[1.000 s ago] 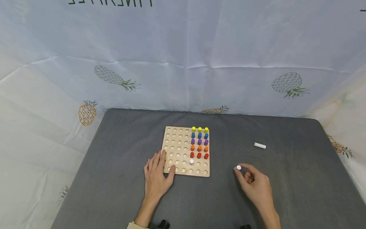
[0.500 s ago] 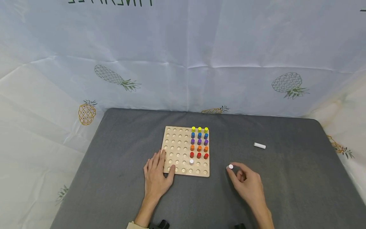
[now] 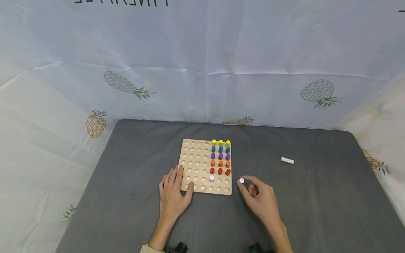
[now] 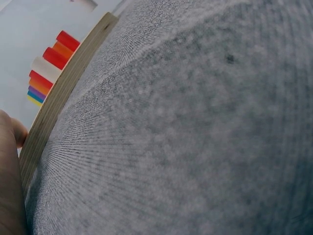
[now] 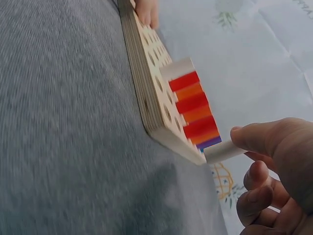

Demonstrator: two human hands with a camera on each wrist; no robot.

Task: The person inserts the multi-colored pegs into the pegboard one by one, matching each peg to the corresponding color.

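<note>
A wooden pegboard [image 3: 194,166] with rows of round holes lies mid-table. Yellow [image 3: 220,143], blue, purple, orange and red pegs [image 3: 220,171] stand upright in rows along its right side. One white peg [image 3: 212,178] stands in front of the red row. My left hand [image 3: 172,200] rests on the board's near left corner, fingers extended over its edge and thumb on the front edge. Just right of the board, my right hand [image 3: 261,200] pinches another white peg [image 5: 225,151] between thumb and index finger, the other fingers curled.
A loose white peg [image 3: 287,160] lies on the grey tabletop [image 3: 316,189], right of the board. Behind the table hangs a pale cloth [image 3: 253,52] printed with pineapples. Dark straps show near both wrists.
My right hand has moved left with the white peg, from well right of the board to close beside its right edge. My left hand and the board have stayed put.
</note>
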